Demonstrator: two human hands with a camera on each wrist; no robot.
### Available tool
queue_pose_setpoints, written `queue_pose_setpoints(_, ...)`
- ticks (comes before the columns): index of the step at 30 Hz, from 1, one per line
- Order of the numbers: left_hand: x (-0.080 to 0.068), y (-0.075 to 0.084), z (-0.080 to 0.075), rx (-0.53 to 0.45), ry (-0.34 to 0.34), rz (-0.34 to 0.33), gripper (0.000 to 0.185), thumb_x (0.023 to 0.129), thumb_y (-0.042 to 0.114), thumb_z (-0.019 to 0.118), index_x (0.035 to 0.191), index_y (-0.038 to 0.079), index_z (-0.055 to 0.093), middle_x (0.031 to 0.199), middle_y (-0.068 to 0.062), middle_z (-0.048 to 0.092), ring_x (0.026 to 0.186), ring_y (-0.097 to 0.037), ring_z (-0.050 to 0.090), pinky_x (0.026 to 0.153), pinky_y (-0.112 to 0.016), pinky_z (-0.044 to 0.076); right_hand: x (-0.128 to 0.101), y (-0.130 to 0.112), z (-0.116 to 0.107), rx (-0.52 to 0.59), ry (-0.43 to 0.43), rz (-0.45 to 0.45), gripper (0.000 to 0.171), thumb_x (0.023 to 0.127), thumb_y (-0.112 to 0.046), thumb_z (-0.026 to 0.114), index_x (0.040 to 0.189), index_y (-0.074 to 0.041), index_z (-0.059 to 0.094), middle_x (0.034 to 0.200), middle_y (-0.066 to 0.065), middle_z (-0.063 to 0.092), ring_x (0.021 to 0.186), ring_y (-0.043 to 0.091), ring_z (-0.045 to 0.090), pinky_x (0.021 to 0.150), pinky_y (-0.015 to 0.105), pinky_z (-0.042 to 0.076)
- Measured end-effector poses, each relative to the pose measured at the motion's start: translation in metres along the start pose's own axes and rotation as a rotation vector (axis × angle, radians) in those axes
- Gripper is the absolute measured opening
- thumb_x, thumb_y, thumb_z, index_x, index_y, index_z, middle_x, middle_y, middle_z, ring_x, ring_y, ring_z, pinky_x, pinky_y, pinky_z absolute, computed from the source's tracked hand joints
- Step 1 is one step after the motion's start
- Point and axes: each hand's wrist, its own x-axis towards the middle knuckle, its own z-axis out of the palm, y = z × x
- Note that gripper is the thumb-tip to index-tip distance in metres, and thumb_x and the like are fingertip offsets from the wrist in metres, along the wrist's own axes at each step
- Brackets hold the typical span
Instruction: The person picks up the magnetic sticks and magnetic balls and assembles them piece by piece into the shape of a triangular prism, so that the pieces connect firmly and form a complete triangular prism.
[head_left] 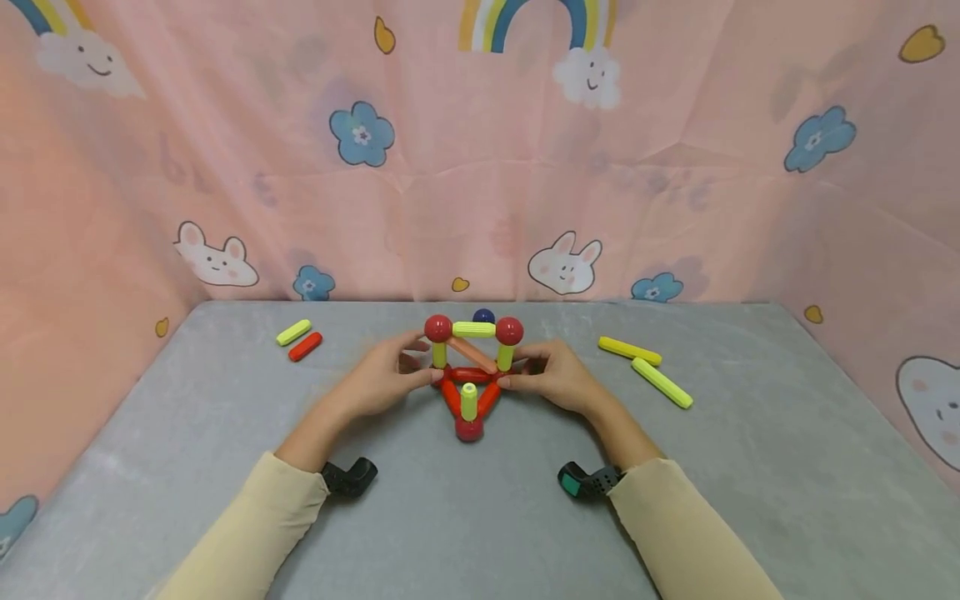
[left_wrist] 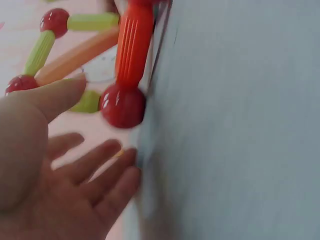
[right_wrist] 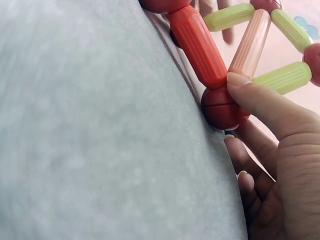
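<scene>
A frame of magnetic sticks and balls stands mid-table. Red sticks (head_left: 474, 375) make its triangular base, with a red ball (head_left: 469, 428) at the front corner bearing an upright yellow-green stick (head_left: 468, 403). Two upper red balls, left (head_left: 438, 328) and right (head_left: 510, 331), are joined by a yellow-green stick (head_left: 474, 329). An orange stick (head_left: 472, 354) runs diagonally below it. My right hand (head_left: 558, 379) pinches the base's right corner ball (right_wrist: 220, 109) between thumb and fingers. Beside the left corner ball (left_wrist: 124, 106), my left hand (head_left: 378, 379) has its fingers spread and extended.
Behind the frame sits a dark blue ball (head_left: 483, 316). At the back left lie a short yellow-green stick (head_left: 293, 332) and a red stick (head_left: 305, 347). A yellow stick (head_left: 630, 351) and a long yellow-green stick (head_left: 662, 383) lie to the right. A pink curtain (head_left: 465, 167) surrounds the table.
</scene>
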Motion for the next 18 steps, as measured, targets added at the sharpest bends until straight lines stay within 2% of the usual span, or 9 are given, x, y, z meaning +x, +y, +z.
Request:
queue_pose_setpoints(2, 0.003, 0.0, 0.008, -0.043, -0.026, 0.038, 0.048, 0.1, 0.029, 0.064, 0.142, 0.008, 0.053, 0.13, -0.012, 0.066, 0.118, -0.027, 0.064, 0.098, -0.043, 0.055, -0.001, 0.0, -0.001, -0.004, -0.004, -0.004, 0.023, 0.084, -0.019, 0.081, 0.106, -0.012, 0.078, 0.09, 0.004, 0.073, 0.076, 0.018, 0.061, 0.064, 0.024, 0.048)
queue_pose_setpoints(5, 0.004, 0.001, 0.015, -0.054, -0.018, 0.079, 0.031, 0.101, 0.022, 0.062, 0.127, 0.006, 0.063, 0.117, -0.008, 0.071, 0.108, -0.023, 0.065, 0.098, -0.042, 0.054, -0.001, -0.002, -0.001, -0.006, -0.001, -0.003, 0.022, 0.085, -0.02, 0.081, 0.106, -0.014, 0.078, 0.093, 0.004, 0.074, 0.077, 0.019, 0.062, 0.065, 0.024, 0.048)
queue_pose_setpoints(9, 0.004, 0.002, 0.019, 0.0, 0.039, 0.063, 0.021, 0.098, 0.021, 0.067, 0.114, 0.007, 0.068, 0.105, -0.005, 0.073, 0.095, -0.017, 0.066, 0.089, -0.037, 0.056, -0.002, -0.003, 0.0, 0.013, 0.004, 0.001, 0.024, 0.086, -0.019, 0.08, 0.109, -0.012, 0.078, 0.095, 0.007, 0.075, 0.078, 0.02, 0.061, 0.065, 0.023, 0.048)
queue_pose_setpoints(18, 0.005, 0.001, 0.019, 0.032, 0.046, 0.044, 0.019, 0.095, 0.021, 0.071, 0.109, 0.008, 0.07, 0.102, -0.006, 0.074, 0.094, -0.018, 0.069, 0.089, -0.038, 0.058, -0.001, -0.001, 0.001, 0.018, 0.002, -0.015, 0.025, 0.086, -0.017, 0.08, 0.11, -0.009, 0.077, 0.096, 0.01, 0.075, 0.078, 0.02, 0.061, 0.067, 0.023, 0.048)
